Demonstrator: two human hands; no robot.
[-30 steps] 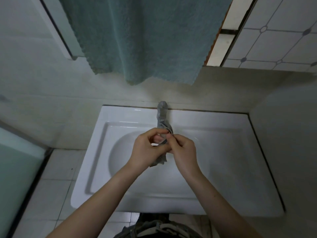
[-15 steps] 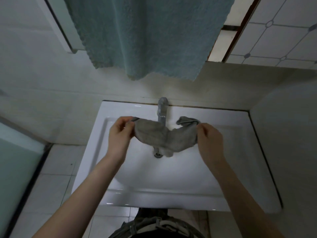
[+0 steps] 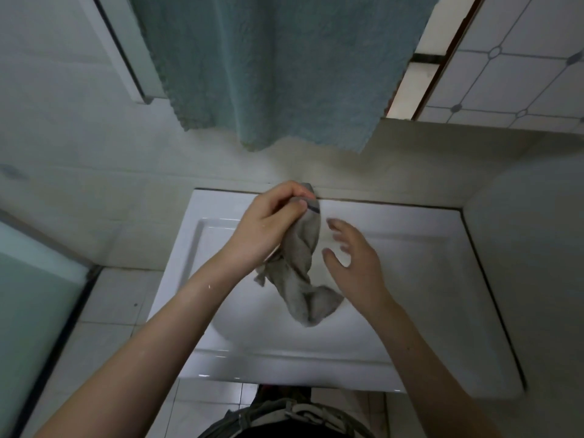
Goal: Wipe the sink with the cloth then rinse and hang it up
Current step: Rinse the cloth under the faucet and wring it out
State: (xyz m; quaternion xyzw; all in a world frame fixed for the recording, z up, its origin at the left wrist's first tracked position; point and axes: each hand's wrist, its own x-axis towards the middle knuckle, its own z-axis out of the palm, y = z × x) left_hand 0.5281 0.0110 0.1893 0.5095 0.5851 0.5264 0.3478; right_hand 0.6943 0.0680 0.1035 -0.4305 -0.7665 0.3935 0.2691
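Cloth: a crumpled grey cloth (image 3: 301,257) of soft fabric with a dark stripe near its upper end. It hangs in a twisted length in the air over the sink, its top near the sink's back edge and its bunched lower end over the middle of the bowl.
Left hand: the left hand (image 3: 268,222) holds the cloth by its top. Its fingers (image 3: 284,192) are curled over and pinch the striped end against the thumb, and the rest of the cloth falls past the wrist.
Right hand: the right hand (image 3: 354,263) is just beside the hanging cloth on its right, palm turned toward it. Its fingers are spread and slightly bent, and blurred. It holds nothing, and whether it touches the cloth cannot be told.
Sink: a glossy white rectangular ceramic sink (image 3: 420,226) with a rounded bowl, set against the back wall and close to a side wall on the right.
Towel: a large teal terry towel (image 3: 284,58) hangs against the wall above the sink, its lower edge well apart from the hands.
Back wall: pale wall tiles (image 3: 63,137).
Upper right: white tiles with small dark diamonds (image 3: 521,77).
Floor: white floor tiles (image 3: 110,298) lie left of the sink.
Far left: a frosted glass panel (image 3: 28,295) in a dark frame.
Bottom edge: the person's dark waistband (image 3: 284,418).
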